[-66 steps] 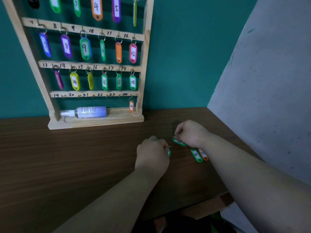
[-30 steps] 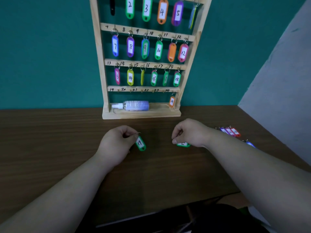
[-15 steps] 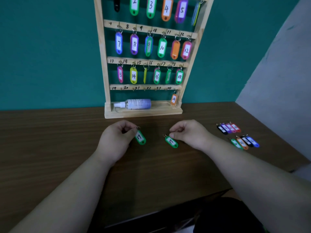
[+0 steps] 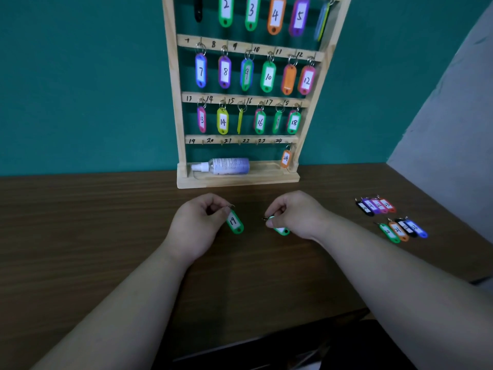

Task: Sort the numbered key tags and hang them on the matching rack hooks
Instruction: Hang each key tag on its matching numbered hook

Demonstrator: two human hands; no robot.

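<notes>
Head view: left hand (image 4: 196, 228) pinches the ring of green tag 19 (image 4: 234, 222), held just above the tabletop (image 4: 80, 222). Right hand (image 4: 297, 213) pinches a second green tag (image 4: 280, 229), number hidden, low at the tabletop. Wooden rack (image 4: 240, 180) stands behind; hooks 19–23 bare, tag 24 (image 4: 285, 158) hung. Eight loose tags (image 4: 390, 218) lie to the right. Spray bottle (image 4: 224, 166) lies in rack base.

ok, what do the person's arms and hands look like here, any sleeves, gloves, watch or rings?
Both hands, left hand and right hand, are bare: no gloves, and no rings that can be seen. Both forearms are uncovered right down to the frame edge, so no sleeves show. No watch, band or markings at either wrist.
</notes>
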